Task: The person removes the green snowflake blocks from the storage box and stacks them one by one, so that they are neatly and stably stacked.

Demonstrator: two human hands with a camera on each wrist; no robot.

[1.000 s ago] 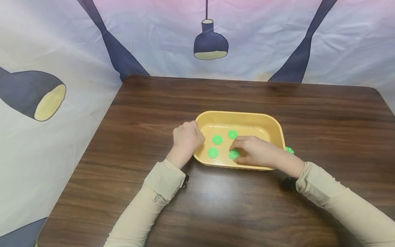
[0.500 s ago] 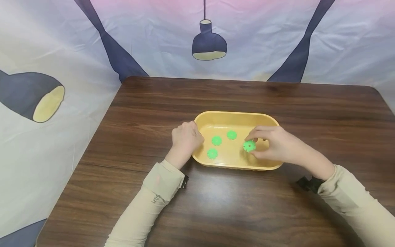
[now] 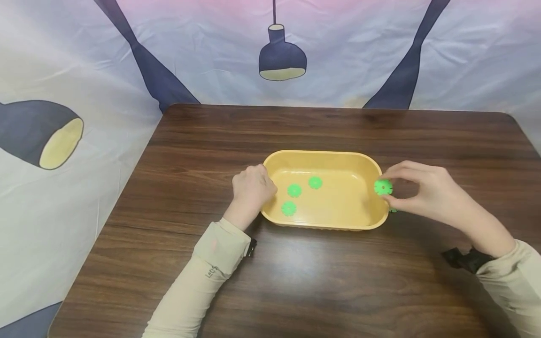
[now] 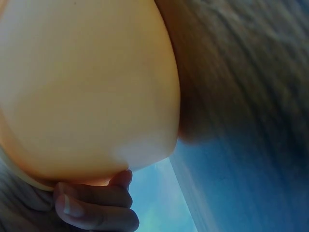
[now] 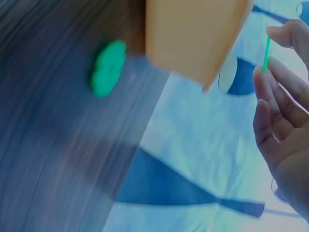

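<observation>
A yellow plastic tub (image 3: 325,221) stands on the table, and my left hand (image 3: 253,188) grips its left end at the rim. In the left wrist view, curled fingers (image 4: 99,205) show at the tub's edge. My right hand (image 3: 437,192) pinches a green notched disc (image 3: 382,192) with a small centre hole between thumb and fingertips, over the tub's right rim. The right wrist view shows this disc edge-on. Three similar green discs (image 3: 294,190) lie flat inside the tub, toward its left.
Another green piece (image 5: 108,67) lies on the table just outside the tub's right end, mostly hidden by my right thumb in the head view. The brown wood-grain table (image 3: 211,150) backs onto a printed cloth (image 3: 346,56).
My right hand has picked a green disc off the tub's floor, lifted it and carried it rightward to the rim. The left hand has stayed on the tub.
</observation>
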